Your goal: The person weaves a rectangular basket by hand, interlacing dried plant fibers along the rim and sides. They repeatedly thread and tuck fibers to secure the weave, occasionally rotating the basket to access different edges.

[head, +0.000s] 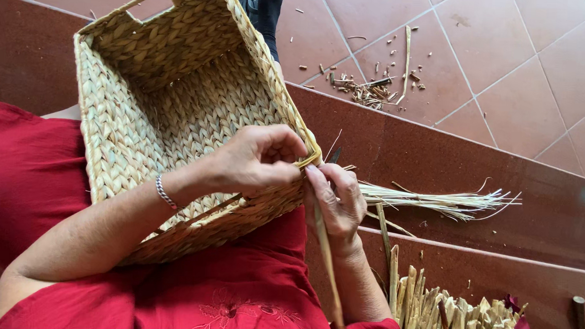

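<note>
A rectangular woven straw basket (158, 101) rests on my lap, its opening facing me. My left hand (257, 160), with a silver bracelet at the wrist, reaches across the opening and pinches a straw strand (309, 160) at the basket's rim corner. My right hand (336, 202) grips the same corner from below and holds a long dry strand (325, 250) that runs down past my wrist. A thin dark tool tip (333, 155) shows just above my right fingers.
A bundle of pale split fibres (447, 202) lies on the dark red step to the right. Cut straw stalks (449, 316) stand bundled at the lower right. Straw scraps (373, 89) litter the tiled floor. A person's dark-clothed leg (264, 14) stands behind the basket.
</note>
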